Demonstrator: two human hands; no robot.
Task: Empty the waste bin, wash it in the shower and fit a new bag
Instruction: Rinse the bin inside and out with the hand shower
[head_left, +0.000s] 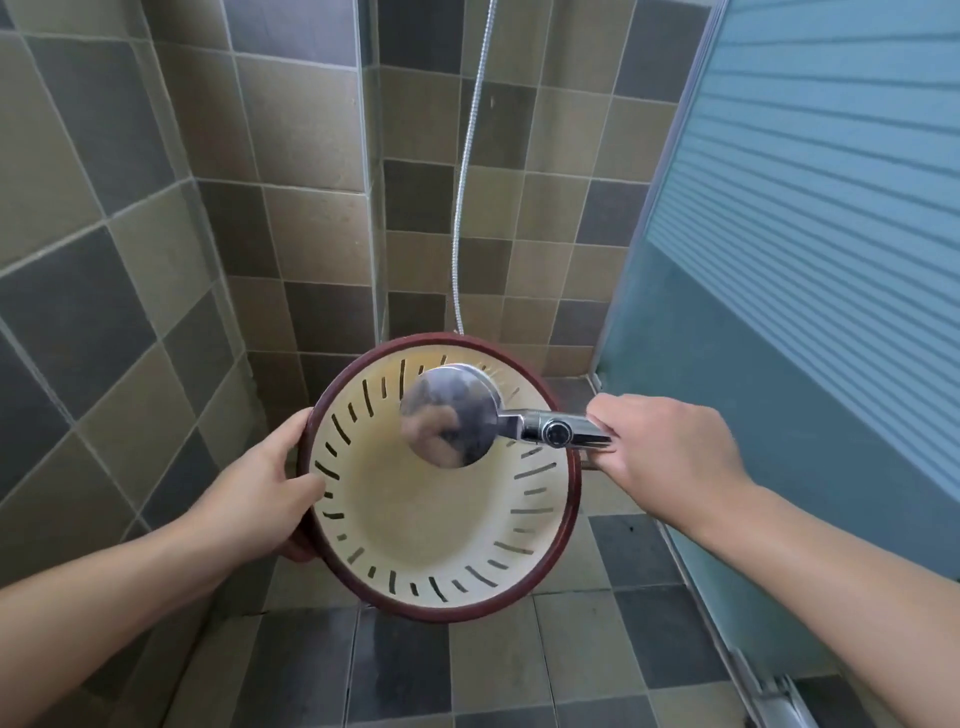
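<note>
While our left hand (270, 488) grips the slotted waste bin (441, 525) rim, our right hand (670, 447) holds the unbranded chrome shower head (452, 418), hiding its far wall.

Hidden and cut-off parts, shower stall view

Shower head (449, 415) covers part of the waste bin (415, 525) inner wall and slots behind it; spray face turned away, water can't be told. Handle end buried in the right hand (670, 447). Left hand (270, 493) fingers wrap behind the bin rim, tips unseen. Bin outside and base not visible. Hose (470, 171) runs off the top edge, lower end lost behind the bin. Both forearms cut by the frame. Glass door (810, 234) frosted, nothing readable through it.
</note>
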